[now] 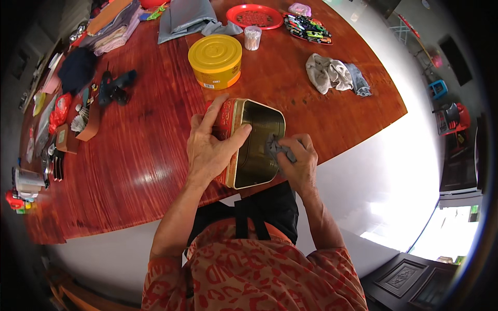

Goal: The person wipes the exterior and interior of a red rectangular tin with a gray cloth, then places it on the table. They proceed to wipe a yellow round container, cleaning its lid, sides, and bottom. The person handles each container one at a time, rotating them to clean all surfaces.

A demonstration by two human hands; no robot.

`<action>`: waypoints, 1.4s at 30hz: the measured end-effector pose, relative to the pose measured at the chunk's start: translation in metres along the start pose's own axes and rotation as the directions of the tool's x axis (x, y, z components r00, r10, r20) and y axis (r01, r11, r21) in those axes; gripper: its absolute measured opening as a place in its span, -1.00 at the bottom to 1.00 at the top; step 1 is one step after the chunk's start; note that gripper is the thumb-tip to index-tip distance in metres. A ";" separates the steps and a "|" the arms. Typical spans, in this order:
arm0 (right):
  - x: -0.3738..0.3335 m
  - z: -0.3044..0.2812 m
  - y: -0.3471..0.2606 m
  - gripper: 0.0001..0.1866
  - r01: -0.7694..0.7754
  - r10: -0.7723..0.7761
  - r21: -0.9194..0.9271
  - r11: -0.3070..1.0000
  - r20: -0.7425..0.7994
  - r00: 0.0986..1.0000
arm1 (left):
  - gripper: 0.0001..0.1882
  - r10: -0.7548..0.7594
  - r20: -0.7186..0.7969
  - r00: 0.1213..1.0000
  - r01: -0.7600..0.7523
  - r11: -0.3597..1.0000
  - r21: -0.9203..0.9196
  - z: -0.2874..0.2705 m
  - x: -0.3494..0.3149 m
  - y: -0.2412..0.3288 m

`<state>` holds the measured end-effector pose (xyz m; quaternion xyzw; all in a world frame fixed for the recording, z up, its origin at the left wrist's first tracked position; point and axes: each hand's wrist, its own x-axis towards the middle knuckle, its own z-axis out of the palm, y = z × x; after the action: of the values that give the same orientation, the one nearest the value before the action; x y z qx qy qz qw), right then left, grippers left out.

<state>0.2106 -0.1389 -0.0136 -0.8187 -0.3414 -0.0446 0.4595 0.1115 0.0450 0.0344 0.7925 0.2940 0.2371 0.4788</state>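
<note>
A rectangular red tin with a shiny gold inside stands tipped on its side at the near edge of the round red wooden table, its open mouth facing me. My left hand grips the tin's left wall, thumb hooked over the rim. My right hand is closed on a small grey cloth and presses it against the tin's inner right side.
A yellow round lidded tin stands just beyond. Farther off lie a crumpled grey rag, a small clear jar, a red plate, toy cars, folded cloths and a black tool. Small clutter lines the left edge.
</note>
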 end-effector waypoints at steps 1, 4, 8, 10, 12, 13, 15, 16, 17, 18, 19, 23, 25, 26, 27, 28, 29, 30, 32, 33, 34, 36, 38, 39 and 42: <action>0.007 0.002 0.002 -0.71 0.000 0.000 0.004 1.000 -0.025 1.000 | -0.17 0.014 -0.005 1.000 -0.014 1.000 -0.012 0.001 -0.002 -0.002; 0.030 0.006 0.006 -0.71 -0.008 0.010 0.021 1.000 -0.096 0.995 | -0.18 0.048 -0.013 0.999 -0.048 0.999 0.001 0.002 -0.006 0.001; 0.043 0.013 0.006 -0.63 -0.089 0.100 0.097 0.991 -0.114 0.988 | -0.22 0.063 -0.028 0.998 -0.062 0.996 0.058 -0.001 -0.013 0.013; 0.041 0.014 0.008 -0.60 -0.149 0.163 0.139 0.979 -0.094 0.982 | -0.21 0.107 -0.052 0.993 -0.103 0.992 0.071 0.000 -0.018 0.012; 0.033 0.012 0.007 -0.59 -0.167 0.179 0.151 0.974 -0.068 0.981 | -0.16 0.181 -0.095 0.979 -0.171 0.980 0.101 0.002 -0.022 0.004; 0.029 0.011 0.006 -0.59 -0.191 0.202 0.174 0.966 -0.047 0.978 | -0.16 0.177 -0.102 0.979 -0.169 0.982 0.089 0.002 -0.022 0.003; 0.017 0.010 0.002 -0.61 -0.237 0.244 0.219 0.946 -0.003 0.970 | -0.16 0.171 -0.115 0.979 -0.164 0.984 0.064 0.002 -0.024 0.002; 0.012 0.011 0.001 -0.61 -0.238 0.245 0.219 0.946 -0.005 0.970 | -0.18 0.142 -0.105 0.984 -0.138 0.989 0.043 0.001 -0.025 0.004; 0.006 0.011 -0.001 -0.61 -0.238 0.246 0.219 0.946 -0.007 0.969 | -0.20 0.113 -0.094 0.989 -0.112 0.993 0.023 0.000 -0.026 0.008; 0.000 0.012 -0.002 -0.61 -0.239 0.247 0.219 0.946 -0.008 0.969 | -0.22 0.084 -0.082 0.993 -0.084 0.996 0.003 0.000 -0.027 0.011; -0.004 0.011 -0.004 -0.61 -0.247 0.253 0.215 0.945 0.000 0.967 | -0.22 0.093 -0.091 0.992 -0.092 0.996 0.014 -0.001 -0.028 0.010; -0.021 0.006 -0.011 -0.62 -0.316 0.310 0.205 0.926 0.060 0.949 | -0.16 0.199 -0.140 0.970 -0.190 0.979 0.079 0.001 -0.029 -0.002; -0.023 0.003 -0.011 -0.61 -0.343 0.330 0.210 0.916 0.093 0.939 | -0.14 0.235 -0.151 0.960 -0.223 0.970 0.092 0.001 -0.030 -0.004; -0.021 0.004 -0.003 -0.60 -0.280 0.272 0.201 0.939 0.066 0.960 | -0.13 0.227 -0.148 0.963 -0.217 0.973 0.083 0.001 -0.030 -0.003; -0.015 0.004 -0.001 -0.60 -0.263 0.255 0.187 0.946 0.069 0.964 | -0.13 0.218 -0.144 0.965 -0.210 0.975 0.074 0.001 -0.031 -0.002; -0.007 0.006 0.001 -0.60 -0.247 0.237 0.179 0.952 0.072 0.969 | -0.13 0.244 -0.152 0.958 -0.232 0.969 0.089 0.001 -0.032 -0.003; 0.003 0.006 0.002 -0.60 -0.227 0.217 0.170 0.959 0.075 0.973 | -0.12 0.269 -0.161 0.950 -0.254 0.962 0.104 0.002 -0.032 -0.006; 0.014 0.004 0.001 -0.60 -0.214 0.206 0.120 0.969 0.078 0.976 | -0.12 0.293 -0.170 0.941 -0.276 0.954 0.118 0.001 -0.033 -0.006; 0.035 0.006 0.001 -0.60 -0.154 0.153 0.063 0.986 0.020 0.988 | -0.18 0.243 -0.155 0.958 -0.233 0.969 0.080 0.002 -0.038 0.000; 0.042 0.007 -0.001 -0.60 -0.126 0.126 0.031 0.992 -0.008 0.992 | -0.21 0.216 -0.145 0.965 -0.210 0.976 0.060 0.002 -0.041 0.003; 0.048 0.008 -0.007 -0.63 -0.126 0.126 0.015 0.992 -0.009 0.992 | -0.20 0.228 -0.166 0.959 -0.217 0.973 0.084 0.001 -0.041 -0.004; 0.047 0.007 -0.011 -0.67 -0.179 0.176 0.027 0.984 0.083 0.981 | -0.18 0.225 -0.206 0.952 -0.219 0.974 0.051 0.000 -0.047 -0.009; 0.044 0.008 -0.015 -0.70 -0.185 0.174 0.063 0.981 0.156 0.972 | -0.14 0.219 -0.217 0.951 -0.213 0.976 0.051 -0.005 -0.055 -0.012; 0.042 0.006 -0.016 -0.72 -0.170 0.152 0.090 0.981 0.181 0.972 | 0.00 0.279 -0.231 0.932 -0.270 0.960 0.070 -0.006 -0.056 -0.028; 0.044 0.003 -0.016 -0.74 -0.106 0.052 0.200 0.974 0.258 0.965 | 0.01 0.135 -0.122 0.983 -0.168 0.929 -0.328 -0.017 -0.067 -0.031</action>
<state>0.2338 -0.1085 0.0127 -0.7770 -0.3664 0.1147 0.4988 0.0449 0.0209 0.0073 0.7067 0.2099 0.3584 0.5728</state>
